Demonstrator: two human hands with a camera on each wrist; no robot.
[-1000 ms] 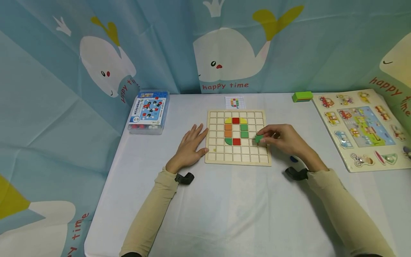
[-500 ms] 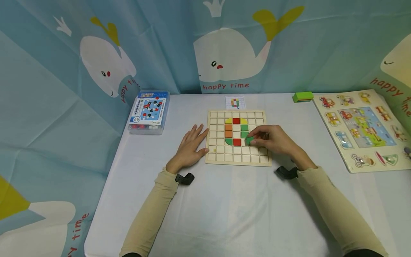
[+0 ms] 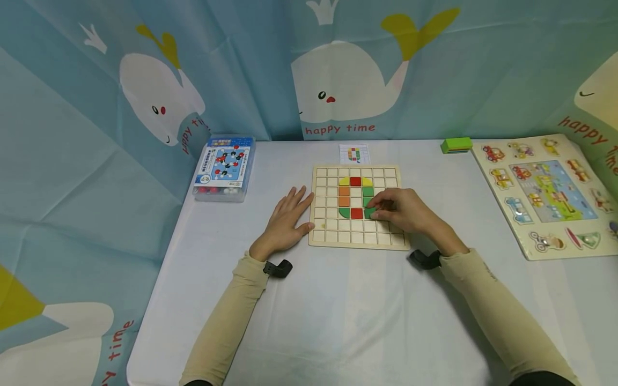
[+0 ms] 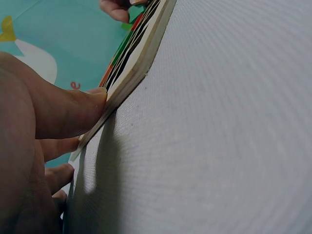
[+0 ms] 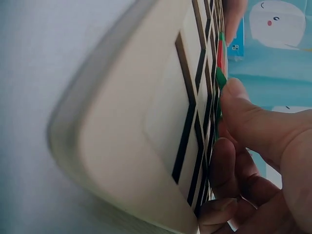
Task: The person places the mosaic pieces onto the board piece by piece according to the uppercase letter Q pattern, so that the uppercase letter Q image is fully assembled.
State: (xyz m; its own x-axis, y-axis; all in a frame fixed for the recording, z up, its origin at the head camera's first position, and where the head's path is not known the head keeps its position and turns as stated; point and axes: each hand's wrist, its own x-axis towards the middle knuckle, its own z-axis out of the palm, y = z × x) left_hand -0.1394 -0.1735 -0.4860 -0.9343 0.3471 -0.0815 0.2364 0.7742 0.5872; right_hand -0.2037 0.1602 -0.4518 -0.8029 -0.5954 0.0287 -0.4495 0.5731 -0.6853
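A wooden grid board point(image 3: 333, 237) lies on the table with colored tiles set in its cells. Red, yellow, orange and green ones form a ring. My right hand point(image 3: 405, 212) pinches a green tile point(image 3: 369, 213) over the cell right of the lower red tile point(image 3: 357, 213). In the right wrist view this green tile point(image 5: 221, 78) stands tilted under the thumb; its full shape is hidden. My left hand point(image 3: 286, 220) lies with spread, straight fingers along the board's left edge. Its thumb point(image 4: 73, 109) touches the rim in the left wrist view.
Behind the board lies a small pattern card point(image 3: 354, 154). A plastic box point(image 3: 224, 169) with a molecule picture stands at the left. Toward the right are a green block point(image 3: 456, 145) and a wooden vehicle puzzle board point(image 3: 545, 206). A whale-print curtain point(image 3: 270, 69) hangs behind the table.
My right hand has moved left across the board with the green tile, from the right-hand cells to beside the lower red tile. The left hand has stayed put.
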